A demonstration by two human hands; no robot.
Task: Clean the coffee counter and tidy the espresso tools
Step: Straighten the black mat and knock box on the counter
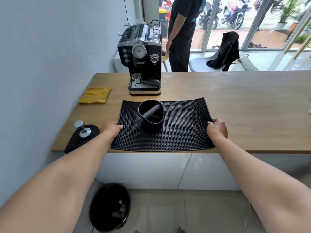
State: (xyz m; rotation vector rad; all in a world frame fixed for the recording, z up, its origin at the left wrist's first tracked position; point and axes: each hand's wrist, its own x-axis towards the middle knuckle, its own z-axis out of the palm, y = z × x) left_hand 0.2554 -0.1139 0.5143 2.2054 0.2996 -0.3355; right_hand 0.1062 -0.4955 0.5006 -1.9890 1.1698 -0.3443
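We grip the black studded rubber mat [181, 125] by both short edges at the near rim of the wooden surface [244, 101].

Our left hand [110, 128] and right hand [217, 129] are each curled closed on a mat edge. A black cylindrical knock box [151, 116] stands on the mat. At near left a chrome tamper [82, 128] rests on a small black pad [79, 140]; farther back lie a folded yellow cloth [95, 95] and a black espresso machine [143, 59].
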